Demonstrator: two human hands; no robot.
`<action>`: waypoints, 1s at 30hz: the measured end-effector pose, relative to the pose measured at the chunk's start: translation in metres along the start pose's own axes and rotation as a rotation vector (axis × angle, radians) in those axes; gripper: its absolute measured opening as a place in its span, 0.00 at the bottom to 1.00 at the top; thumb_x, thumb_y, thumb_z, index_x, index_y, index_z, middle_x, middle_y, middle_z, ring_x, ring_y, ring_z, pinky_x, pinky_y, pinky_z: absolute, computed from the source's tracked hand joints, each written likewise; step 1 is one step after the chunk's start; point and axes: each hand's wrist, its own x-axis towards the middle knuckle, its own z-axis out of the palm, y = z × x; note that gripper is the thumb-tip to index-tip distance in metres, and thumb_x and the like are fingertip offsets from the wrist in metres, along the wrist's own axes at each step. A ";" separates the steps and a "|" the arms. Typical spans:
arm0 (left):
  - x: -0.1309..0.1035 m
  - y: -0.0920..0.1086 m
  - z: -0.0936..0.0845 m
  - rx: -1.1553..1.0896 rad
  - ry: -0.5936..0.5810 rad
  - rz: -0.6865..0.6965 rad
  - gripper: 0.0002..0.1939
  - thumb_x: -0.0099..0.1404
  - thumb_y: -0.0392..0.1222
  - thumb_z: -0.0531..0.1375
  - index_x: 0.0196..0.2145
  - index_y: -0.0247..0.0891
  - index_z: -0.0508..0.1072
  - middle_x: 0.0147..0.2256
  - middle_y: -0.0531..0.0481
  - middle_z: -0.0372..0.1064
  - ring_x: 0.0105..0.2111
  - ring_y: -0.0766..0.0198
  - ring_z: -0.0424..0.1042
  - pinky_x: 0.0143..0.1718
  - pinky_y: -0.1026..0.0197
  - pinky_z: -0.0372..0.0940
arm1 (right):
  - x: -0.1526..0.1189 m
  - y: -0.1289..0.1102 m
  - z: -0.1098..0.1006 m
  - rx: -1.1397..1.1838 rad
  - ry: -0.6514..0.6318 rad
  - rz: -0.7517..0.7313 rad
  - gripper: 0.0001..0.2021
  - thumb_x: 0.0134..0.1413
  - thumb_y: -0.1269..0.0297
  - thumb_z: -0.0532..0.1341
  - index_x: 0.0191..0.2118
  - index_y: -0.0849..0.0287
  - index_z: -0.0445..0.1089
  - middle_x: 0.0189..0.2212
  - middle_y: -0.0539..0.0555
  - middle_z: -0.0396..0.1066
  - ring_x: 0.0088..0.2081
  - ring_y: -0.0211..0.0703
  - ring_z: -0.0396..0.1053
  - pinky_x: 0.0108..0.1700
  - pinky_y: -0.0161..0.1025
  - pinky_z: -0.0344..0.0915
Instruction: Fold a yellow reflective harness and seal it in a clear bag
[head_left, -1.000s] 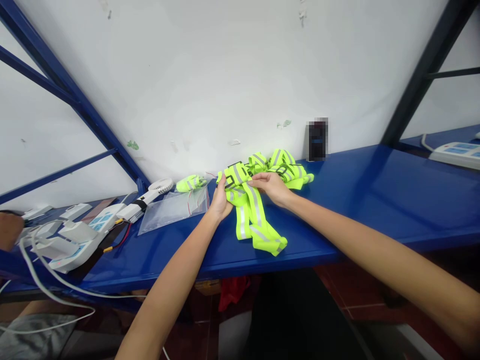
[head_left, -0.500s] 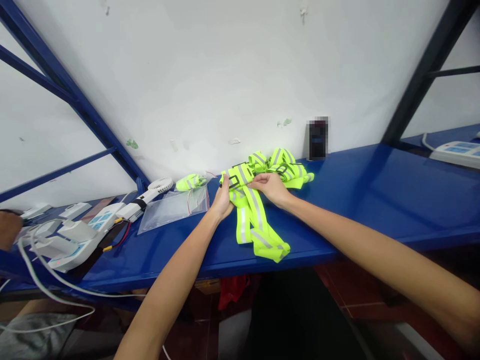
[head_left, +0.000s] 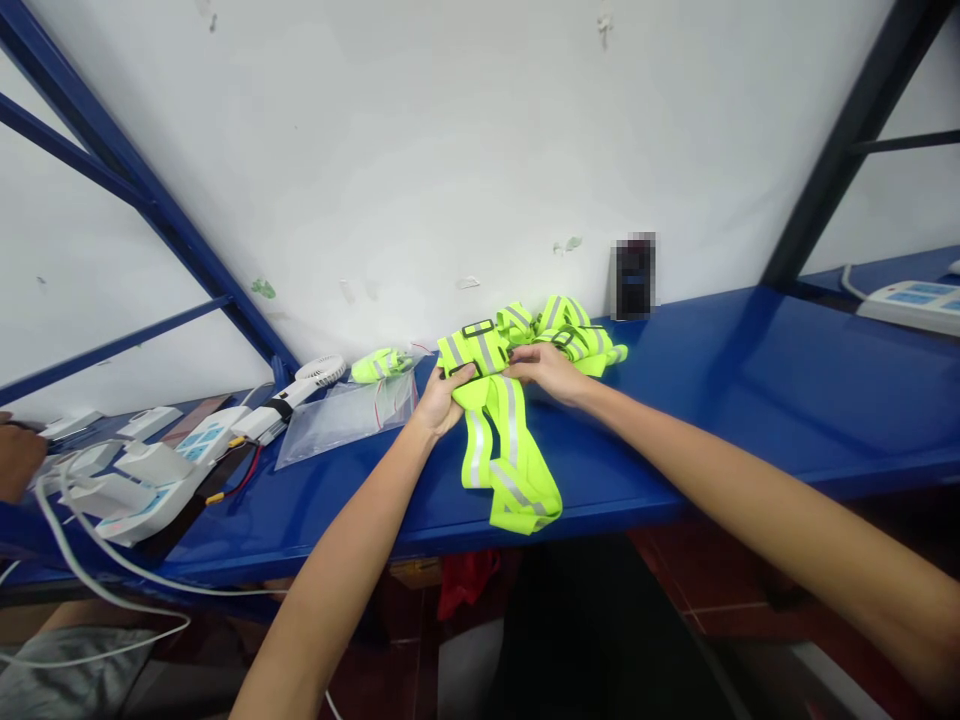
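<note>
A neon yellow reflective strap [head_left: 516,425] with silver stripes is partly folded into a flat bundle, its loose loops hanging toward the front of the blue table. My left hand [head_left: 441,400] is closed on the bundle's left end, thumb over a black buckle [head_left: 463,371]. A second black buckle [head_left: 478,328] shows at the bundle's top edge. My right hand [head_left: 551,372] pinches the right edge of the same strap. Behind that hand lies a tangle of more reflective strap [head_left: 574,335] with a black buckle, against the wall.
Clear plastic bags [head_left: 346,425] lie left of my hands, beside a small folded neon bundle [head_left: 377,365]. Farther left are a white handheld fan [head_left: 319,372] and a power strip [head_left: 154,510] with adapters and cables. Another person's hand [head_left: 19,460] is at the left edge. A dark pixelated object [head_left: 634,280] leans on the wall.
The folded bundle has tilted, so its upper buckle now shows more fully. My left thumb has come down over the lower buckle, and the hanging loops have swung slightly left.
</note>
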 end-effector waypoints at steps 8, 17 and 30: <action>-0.001 -0.002 0.000 -0.018 -0.005 0.008 0.22 0.49 0.37 0.72 0.43 0.37 0.74 0.44 0.43 0.78 0.54 0.46 0.72 0.57 0.44 0.65 | -0.004 -0.006 0.010 0.145 0.014 0.133 0.35 0.41 0.69 0.73 0.57 0.60 0.63 0.23 0.46 0.70 0.24 0.39 0.69 0.28 0.37 0.70; -0.003 -0.003 0.001 0.036 -0.055 -0.055 0.19 0.49 0.38 0.73 0.40 0.35 0.76 0.43 0.40 0.78 0.53 0.42 0.72 0.57 0.42 0.65 | -0.005 -0.002 0.007 -0.125 -0.058 -0.005 0.41 0.43 0.65 0.72 0.64 0.62 0.58 0.21 0.47 0.69 0.19 0.39 0.66 0.22 0.36 0.65; -0.002 -0.002 0.000 0.096 -0.087 -0.038 0.18 0.46 0.32 0.71 0.37 0.36 0.77 0.36 0.46 0.79 0.48 0.46 0.75 0.57 0.44 0.65 | -0.006 -0.011 0.006 0.078 -0.137 -0.031 0.20 0.51 0.59 0.67 0.51 0.54 0.72 0.46 0.54 0.74 0.43 0.46 0.74 0.35 0.38 0.76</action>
